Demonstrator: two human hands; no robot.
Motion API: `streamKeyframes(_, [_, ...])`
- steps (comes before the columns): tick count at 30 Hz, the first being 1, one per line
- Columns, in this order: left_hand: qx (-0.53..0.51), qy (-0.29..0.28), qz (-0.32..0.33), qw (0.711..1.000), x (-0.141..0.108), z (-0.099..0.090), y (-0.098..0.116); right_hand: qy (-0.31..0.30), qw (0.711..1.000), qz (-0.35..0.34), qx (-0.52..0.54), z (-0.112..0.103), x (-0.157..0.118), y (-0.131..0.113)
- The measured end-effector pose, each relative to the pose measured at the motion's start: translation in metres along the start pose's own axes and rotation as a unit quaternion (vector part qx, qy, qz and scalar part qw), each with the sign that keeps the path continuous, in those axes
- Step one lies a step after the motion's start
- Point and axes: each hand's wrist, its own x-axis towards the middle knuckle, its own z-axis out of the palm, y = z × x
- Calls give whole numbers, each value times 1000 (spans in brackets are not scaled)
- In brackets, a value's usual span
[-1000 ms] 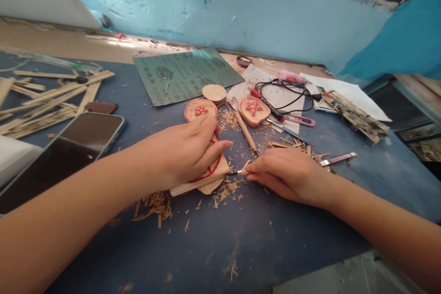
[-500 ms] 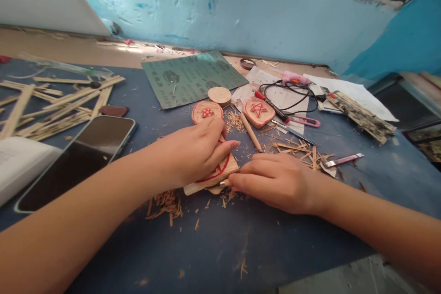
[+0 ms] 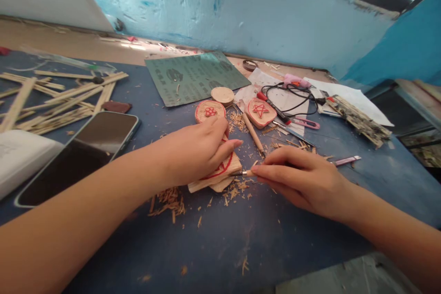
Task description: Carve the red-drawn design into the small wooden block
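My left hand (image 3: pixel 193 154) presses flat on a pale wood slice (image 3: pixel 225 171) marked with a red line, pinning it to the blue tabletop (image 3: pixel 220 239). My right hand (image 3: pixel 299 178) pinches a small carving tool (image 3: pixel 241 173) whose metal tip meets the slice's right edge. Wood shavings (image 3: pixel 168 200) lie around the slice. Most of the slice is hidden under my left palm.
Behind my hands lie a slice with a red flower (image 3: pixel 209 111), a plain round slice (image 3: pixel 222 95), a slice with a red star (image 3: pixel 261 111), a second wooden-handled tool (image 3: pixel 252 133), sandpaper (image 3: pixel 195 76), a pink glue gun (image 3: pixel 292 80) and pink cutters (image 3: pixel 346 161). A phone (image 3: pixel 87 151) and wooden sticks (image 3: pixel 58 98) lie left.
My right hand drew back to the right after pushing the tool in against the slice; the blade tip shows again. The left hand kept its hold.
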Motion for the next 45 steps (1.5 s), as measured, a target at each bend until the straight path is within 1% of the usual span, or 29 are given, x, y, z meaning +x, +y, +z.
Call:
streamKeyframes(3, [19, 6, 29, 999, -1, 2, -2, 2, 1000, 6, 12, 3, 0, 2])
streamKeyframes(5, [34, 7, 36, 999, -2, 3, -2, 2, 1000, 9, 16, 5, -2, 7])
streamKeyframes(9, [53, -1, 16, 998, -1, 3, 2, 4, 999, -2, 37, 12, -4, 17])
streamKeyframes(11, [61, -8, 10, 998, 0, 1, 5, 14, 998, -6, 65, 16, 1, 15])
streamKeyframes(13, [82, -20, 23, 996, 1, -1, 6, 15, 994, 24, 102, 20, 9, 7])
streamKeyframes(16, [127, -47, 56, 989, 2, -4, 6, -13, 980, 104, 172, 23, 23, -9])
streamKeyframes(18, [156, -59, 77, 983, 1, -4, 5, -25, 973, 124, 194, 21, 27, -14])
streamKeyframes(20, [167, -52, 95, 980, 0, -3, 2, -19, 980, 102, 172, 16, 24, -11])
streamKeyframes(21, [161, -41, 96, 981, 0, -1, 1, -11, 986, 78, 145, 13, 21, -7])
streamKeyframes(23, [136, -11, 82, 987, -1, 2, -1, 7, 998, 11, 68, 7, 12, 1])
streamKeyframes(25, [121, 17, 76, 990, -2, 4, -2, 12, 999, -37, 7, 4, 4, 8])
streamKeyframes(27, [122, 32, 75, 989, -1, 6, -3, 8, 998, -53, -10, 4, 0, 10])
streamKeyframes(31, [158, 44, 95, 982, 0, 8, -3, 9, 999, -46, -1, 11, 3, 3])
streamKeyframes(34, [222, 36, 134, 965, 0, 8, -3, 6, 1000, -28, 5, 17, 9, -6])
streamKeyframes(36, [242, 33, 144, 959, -1, 8, -3, 1, 1000, -18, 13, 19, 12, -10])
streamKeyframes(38, [229, 39, 133, 964, -1, 8, -3, -1, 1000, -20, 22, 18, 14, -10])
streamKeyframes(42, [149, 67, 75, 984, -1, 12, -4, 7, 999, -40, 24, 10, 12, -3])
streamKeyframes(44, [124, 67, 68, 988, -2, 13, -4, 7, 999, -37, 24, 7, 10, 0])
streamKeyframes(45, [120, 64, 71, 988, -1, 13, -4, 4, 999, -25, 28, 7, 9, 1])
